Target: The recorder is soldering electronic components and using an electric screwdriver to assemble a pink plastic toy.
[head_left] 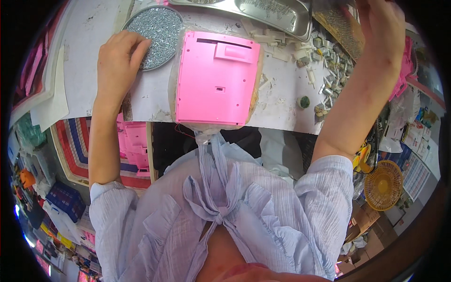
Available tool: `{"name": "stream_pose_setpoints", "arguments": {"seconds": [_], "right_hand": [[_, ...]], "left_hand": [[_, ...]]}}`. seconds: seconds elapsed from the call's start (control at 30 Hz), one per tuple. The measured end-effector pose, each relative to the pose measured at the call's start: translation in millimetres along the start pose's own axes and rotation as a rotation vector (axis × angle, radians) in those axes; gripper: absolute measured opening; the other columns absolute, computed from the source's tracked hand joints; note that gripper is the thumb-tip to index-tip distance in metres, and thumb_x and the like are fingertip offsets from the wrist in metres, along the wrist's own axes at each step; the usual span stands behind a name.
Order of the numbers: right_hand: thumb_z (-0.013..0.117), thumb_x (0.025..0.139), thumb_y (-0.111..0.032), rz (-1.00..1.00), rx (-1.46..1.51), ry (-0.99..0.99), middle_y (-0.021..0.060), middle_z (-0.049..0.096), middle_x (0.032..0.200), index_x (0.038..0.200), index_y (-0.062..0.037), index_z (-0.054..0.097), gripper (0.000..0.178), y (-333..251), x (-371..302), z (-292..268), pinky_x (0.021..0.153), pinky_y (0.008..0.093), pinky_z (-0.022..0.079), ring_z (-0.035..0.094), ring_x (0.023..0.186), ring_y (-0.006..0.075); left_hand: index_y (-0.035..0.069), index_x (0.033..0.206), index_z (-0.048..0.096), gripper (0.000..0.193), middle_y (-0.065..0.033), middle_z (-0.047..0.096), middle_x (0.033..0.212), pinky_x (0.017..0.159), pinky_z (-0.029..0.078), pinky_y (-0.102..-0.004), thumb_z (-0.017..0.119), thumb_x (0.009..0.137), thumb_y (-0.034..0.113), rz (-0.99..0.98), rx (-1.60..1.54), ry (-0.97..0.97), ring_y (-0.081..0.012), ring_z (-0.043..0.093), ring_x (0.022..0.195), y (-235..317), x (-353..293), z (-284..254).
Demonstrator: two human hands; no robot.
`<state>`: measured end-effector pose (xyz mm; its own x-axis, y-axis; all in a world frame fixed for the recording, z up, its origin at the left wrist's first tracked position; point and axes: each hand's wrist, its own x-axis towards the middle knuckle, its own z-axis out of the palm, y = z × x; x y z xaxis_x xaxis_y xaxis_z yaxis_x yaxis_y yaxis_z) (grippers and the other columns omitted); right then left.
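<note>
My left hand point(117, 58) rests at the left side of a round metal dish point(181, 21) full of small silver screws point(157, 35). Its fingers are curled and its thumb reaches over the screws; what lies between the fingertips is hidden. A flat pink plastic housing point(211, 89) lies on the table in front of me, on a clear plastic-wrapped pad point(172, 89). The housing has a dark slot, a raised block and small holes. My right hand point(380, 23) is raised at the upper right, where the top edge cuts off its fingers beside a dark, blurred object point(331, 3).
Behind the housing stands a steel tray point(303, 23) with loose small parts. Several small metal parts point(336, 77) and white plastic pieces point(277, 40) are scattered on the table point(286, 105). More pink parts point(136, 141) fill a crate at left; a yellow basket point(384, 185) is at right.
</note>
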<state>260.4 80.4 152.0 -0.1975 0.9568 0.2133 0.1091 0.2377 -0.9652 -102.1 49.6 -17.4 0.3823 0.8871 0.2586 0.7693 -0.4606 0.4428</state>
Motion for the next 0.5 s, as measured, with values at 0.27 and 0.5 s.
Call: {"name": "stream_pose_setpoints", "arguments": {"seconds": [0.27, 0.5], "right_hand": [[0.067, 0.088, -0.018, -0.097, 0.388, -0.085, 0.0042, 0.05, 0.069, 0.123, -0.0021, 0.051, 0.042, 44, -102, 67, 0.066, 0.0404, 0.052, 0.049, 0.063, 0.0184], [0.069, 0.09, -0.015, -0.05, 0.368, -0.001, 0.005, 0.051, 0.064, 0.116, -0.0039, 0.05, 0.034, 55, -142, 101, 0.061, 0.0386, 0.05, 0.049, 0.058, 0.0175]], "left_hand": [[-0.001, 0.089, 0.064, 0.015, -0.0113, 0.062, 0.081, 0.073, 0.047, -0.037, 0.068, 0.094, 0.012, -0.107, -0.097, -0.053, -0.029, 0.06, 0.077, 5, -4, 2], [0.003, 0.089, 0.067, 0.01, -0.0092, 0.066, 0.088, 0.081, 0.047, -0.037, 0.074, 0.086, 0.009, 0.184, -0.321, -0.09, -0.028, 0.063, 0.082, 67, -18, -15]]}}
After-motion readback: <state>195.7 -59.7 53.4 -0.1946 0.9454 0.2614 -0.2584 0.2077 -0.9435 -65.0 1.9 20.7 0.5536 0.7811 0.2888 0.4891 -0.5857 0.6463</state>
